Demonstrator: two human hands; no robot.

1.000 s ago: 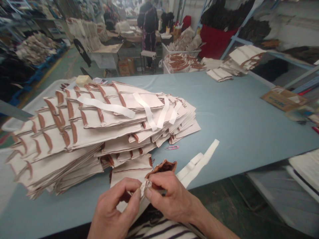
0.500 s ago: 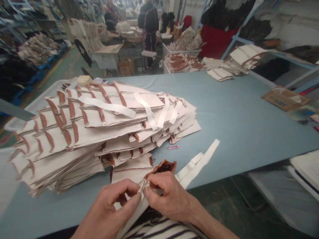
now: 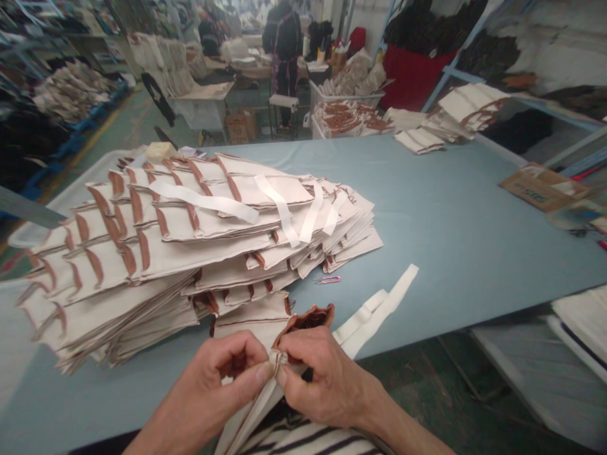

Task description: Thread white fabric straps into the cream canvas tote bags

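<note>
Between my two hands is a cream fabric piece (image 3: 256, 404) with brown edging, held close to my body at the table's near edge. My left hand (image 3: 222, 370) pinches its folded seam between thumb and forefinger. Right beside it, my right hand (image 3: 322, 373) grips the same seam, fingers curled. A brown gathered part (image 3: 308, 317) of the fabric sticks up behind my right hand. Beyond, a big layered stack of cream fabric pieces (image 3: 208, 256) with brown edges covers the left of the table. White strips (image 3: 208, 201) lie across that stack.
Thread snips (image 3: 328, 279) with a pink handle lie beside the stack on the blue-grey table (image 3: 455, 227). More white strips (image 3: 377, 313) rest right of my hands. A cardboard box (image 3: 540, 186) sits at the right edge. Folded fabric pieces (image 3: 420, 141) and a standing person (image 3: 283, 44) are farther back.
My hands have shifted slightly along the seam, and the left has moved a little up and left. The pinched fabric has turned a little; the stack has stayed put.
</note>
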